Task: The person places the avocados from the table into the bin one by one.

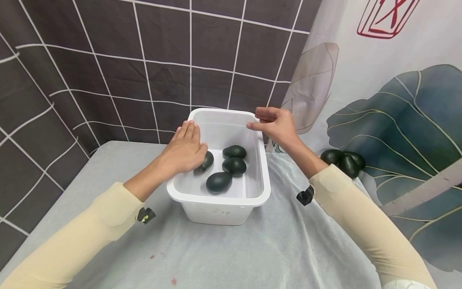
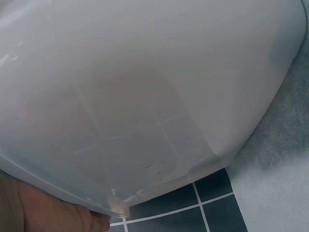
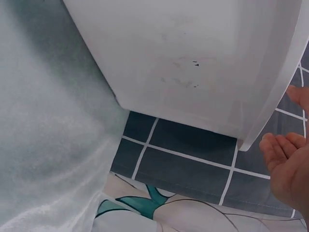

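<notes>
A white plastic tub [image 1: 220, 200] stands on the cloth-covered table with several dark green avocados [image 1: 219, 182] on its floor. One avocado [image 1: 206, 161] is partly hidden behind my left hand [image 1: 185, 150], which lies over the tub's left rim with fingers straight and together, gripping nothing. In the left wrist view, part of that hand [image 2: 53, 212] shows along the rim. At the far right corner, my right hand [image 1: 274, 122] is held by the rim, thumb apart from its fingers and nothing between them. The right wrist view shows this hand [image 3: 287, 164] beside the tub's outer wall.
More avocados [image 1: 347, 162] lie in a group right of the tub, partly behind the right forearm. Grey cloth [image 1: 216, 257] covers the table. A dark tile-patterned sheet [image 1: 166, 80] hangs behind, and a leaf-patterned one [image 1: 400, 108] hangs at the right.
</notes>
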The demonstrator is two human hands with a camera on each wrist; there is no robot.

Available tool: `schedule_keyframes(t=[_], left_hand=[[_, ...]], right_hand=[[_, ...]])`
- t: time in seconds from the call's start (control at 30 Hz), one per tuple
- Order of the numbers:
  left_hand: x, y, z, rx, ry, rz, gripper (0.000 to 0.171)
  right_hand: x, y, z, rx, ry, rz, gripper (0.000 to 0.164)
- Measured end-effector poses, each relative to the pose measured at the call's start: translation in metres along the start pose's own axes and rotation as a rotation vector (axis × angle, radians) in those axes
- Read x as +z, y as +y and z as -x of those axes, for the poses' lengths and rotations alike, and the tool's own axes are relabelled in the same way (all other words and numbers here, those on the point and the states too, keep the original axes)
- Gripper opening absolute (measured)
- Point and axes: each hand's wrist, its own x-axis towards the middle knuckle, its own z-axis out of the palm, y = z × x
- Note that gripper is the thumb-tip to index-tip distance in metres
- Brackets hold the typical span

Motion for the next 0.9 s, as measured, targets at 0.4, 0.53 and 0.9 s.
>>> schedule_keyframes(t=[0.4, 0.53, 0.9], left_hand=[[0.000, 0.001, 0.000, 0.003, 0.002, -0.005, 0.079], [0.000, 0.000, 0.000, 0.002, -0.001, -0.002, 0.079], [0.001, -0.001, 0.000, 0.004, 0.005, -0.004, 0.079]], right_hand=[[-0.004, 0.011, 0.008, 0.023, 0.023, -0.046, 0.065], [-0.007, 0.016, 0.012, 0.011, 0.033, -0.035, 0.063], [-0.012, 0.029, 0.019, 0.029, 0.068, -0.078, 0.062]])
